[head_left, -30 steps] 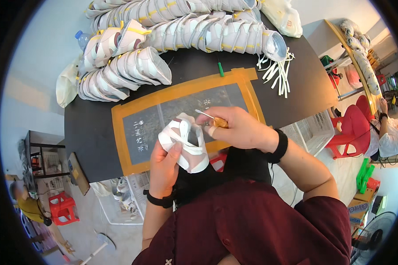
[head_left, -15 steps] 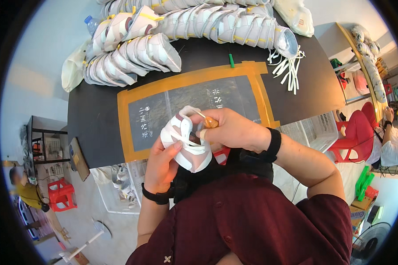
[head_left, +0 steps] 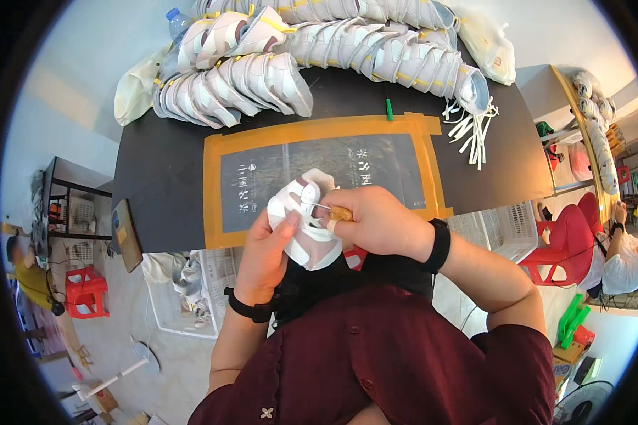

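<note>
Close to my body, above the near edge of the dark table, my left hand (head_left: 268,248) grips a white and pale pink shoe upper (head_left: 317,252) by its side, thumb on top. A white lace crosses the upper's front. My right hand (head_left: 383,223) is closed around the wooden handle of an awl (head_left: 342,213). The awl's thin metal shaft points left and reaches the lacing area of the upper. Its tip is too small to make out there. Part of the right hand's fingers is hidden behind the upper.
Long nested stacks of shoe uppers (head_left: 234,88) line the table's far side. White laces (head_left: 469,131) hang from one stack's end. A green-handled tool (head_left: 389,109) lies beside an orange-taped sheet (head_left: 216,191). White crates (head_left: 184,329) stand below; people sit at both sides.
The awl's shaft has moved from the upper's top opening down to the lacing area. My right hand has shifted slightly right and down, and the view has turned a little.
</note>
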Tool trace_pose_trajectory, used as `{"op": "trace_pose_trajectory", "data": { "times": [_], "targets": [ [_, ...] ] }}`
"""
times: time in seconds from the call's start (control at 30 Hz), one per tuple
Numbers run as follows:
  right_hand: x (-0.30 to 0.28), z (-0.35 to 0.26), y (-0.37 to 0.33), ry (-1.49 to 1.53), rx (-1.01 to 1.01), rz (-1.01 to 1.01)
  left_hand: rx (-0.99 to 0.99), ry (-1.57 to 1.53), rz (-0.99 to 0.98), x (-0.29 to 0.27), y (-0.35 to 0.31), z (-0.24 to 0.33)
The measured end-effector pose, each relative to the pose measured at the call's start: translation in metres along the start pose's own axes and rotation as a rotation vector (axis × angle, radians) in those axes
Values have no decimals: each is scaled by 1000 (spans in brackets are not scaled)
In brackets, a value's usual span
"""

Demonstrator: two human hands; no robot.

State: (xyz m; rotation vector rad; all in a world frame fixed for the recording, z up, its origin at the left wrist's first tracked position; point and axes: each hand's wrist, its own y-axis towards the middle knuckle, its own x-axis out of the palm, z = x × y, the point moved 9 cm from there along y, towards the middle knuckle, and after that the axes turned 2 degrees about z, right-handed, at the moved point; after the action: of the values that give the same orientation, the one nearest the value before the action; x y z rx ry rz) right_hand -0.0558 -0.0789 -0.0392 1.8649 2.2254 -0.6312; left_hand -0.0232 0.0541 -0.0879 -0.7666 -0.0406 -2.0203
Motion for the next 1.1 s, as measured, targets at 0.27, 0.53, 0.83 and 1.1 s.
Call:
{"op": "trace_pose_trajectory", "data": {
  "times": [0.27, 0.53, 0.83, 1.1],
  "targets": [
    [-26, -25, 3, -236, -130, -140, 6, 61, -4, -5, 12, 16],
    [-32, -29, -6, -115, -300, -24, -173, -103, -216, 25, 29, 26],
    [-23, 0, -7, 127, -195, -55, -314, -137, -338, 31, 46, 3],
    [-8, 34, -7, 689, 302, -7, -329, -104, -296, 34, 46, -2]
  ]
}}
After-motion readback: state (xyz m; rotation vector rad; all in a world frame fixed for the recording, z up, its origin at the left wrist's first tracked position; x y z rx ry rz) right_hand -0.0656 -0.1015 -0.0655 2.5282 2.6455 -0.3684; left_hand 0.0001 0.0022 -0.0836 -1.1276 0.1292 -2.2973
